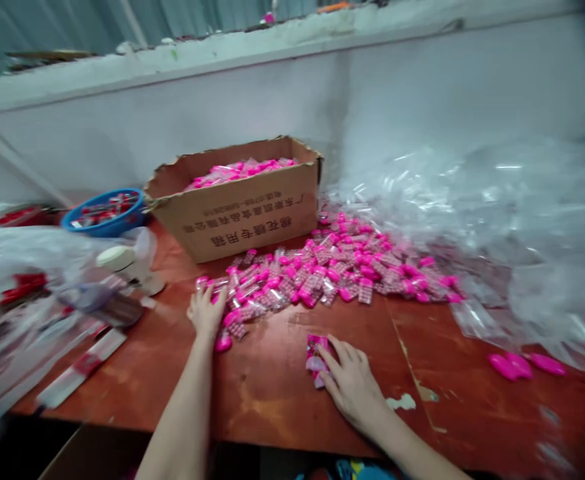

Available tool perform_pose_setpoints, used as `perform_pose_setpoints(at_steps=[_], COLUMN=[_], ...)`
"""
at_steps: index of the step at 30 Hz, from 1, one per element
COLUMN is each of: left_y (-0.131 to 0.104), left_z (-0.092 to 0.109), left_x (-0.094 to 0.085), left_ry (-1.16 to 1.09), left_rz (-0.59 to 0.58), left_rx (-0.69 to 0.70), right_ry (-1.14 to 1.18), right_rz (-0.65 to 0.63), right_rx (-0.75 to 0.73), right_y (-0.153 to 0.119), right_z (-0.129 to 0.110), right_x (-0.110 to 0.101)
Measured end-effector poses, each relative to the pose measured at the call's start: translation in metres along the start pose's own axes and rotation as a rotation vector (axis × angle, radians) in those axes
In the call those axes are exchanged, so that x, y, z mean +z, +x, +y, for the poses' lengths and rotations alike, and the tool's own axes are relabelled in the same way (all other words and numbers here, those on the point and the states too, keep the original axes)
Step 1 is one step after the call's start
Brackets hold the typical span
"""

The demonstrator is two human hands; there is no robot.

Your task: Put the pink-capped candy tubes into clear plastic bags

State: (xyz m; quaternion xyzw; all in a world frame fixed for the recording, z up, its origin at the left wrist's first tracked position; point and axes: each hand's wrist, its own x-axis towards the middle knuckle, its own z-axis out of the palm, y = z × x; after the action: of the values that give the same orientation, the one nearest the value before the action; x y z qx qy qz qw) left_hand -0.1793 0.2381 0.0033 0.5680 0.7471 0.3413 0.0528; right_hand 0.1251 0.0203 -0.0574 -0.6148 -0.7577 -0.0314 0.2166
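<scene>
My left hand [206, 311] reaches to the left end of a heap of small clear packs with pink caps [317, 267]. Its fingers are apart and touch the packs at that edge; whether one is gripped is hard to tell. On the red table [267, 387], my right hand [350, 377] rests near the front with its fingertips on a small pink printed packet [317, 360]. The heap lies behind both hands, in front of an upside-down-printed cardboard box [242, 220] that holds more pink-capped pieces.
A blue basket [107, 212] of red items stands at the back left. Plastic bags with red pieces [22, 287] cover the left side. Clear plastic bags [472, 200] pile up at the right, with loose pink pieces [510, 366] in front. A white wall [422, 100] closes the back.
</scene>
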Motion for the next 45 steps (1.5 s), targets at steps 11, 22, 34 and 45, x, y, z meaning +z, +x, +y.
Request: perform_pose_setpoints(at_steps=[11,22,34,45], left_y=[-0.050,-0.018,0.043,-0.078], left_z=[0.076,0.082,0.071,0.107], left_x=[0.088,0.079,0.112,0.058], left_ry=[-0.264,-0.010,0.175,-0.219], left_rz=[0.092,0.042,-0.128,-0.155], left_rx=[0.160,0.171,0.019,0.613], right_ry=[0.046,0.082,0.042,0.059], right_rz=[-0.033,0.012,-0.118,-0.205], right_rx=[0.016,-0.005,-0.022,0.005], right_y=[0.010,-0.004,0.001,0.015], right_z=[-0.004,0.005,0.003,-0.003], right_x=[-0.008,0.012,-0.009,-0.021])
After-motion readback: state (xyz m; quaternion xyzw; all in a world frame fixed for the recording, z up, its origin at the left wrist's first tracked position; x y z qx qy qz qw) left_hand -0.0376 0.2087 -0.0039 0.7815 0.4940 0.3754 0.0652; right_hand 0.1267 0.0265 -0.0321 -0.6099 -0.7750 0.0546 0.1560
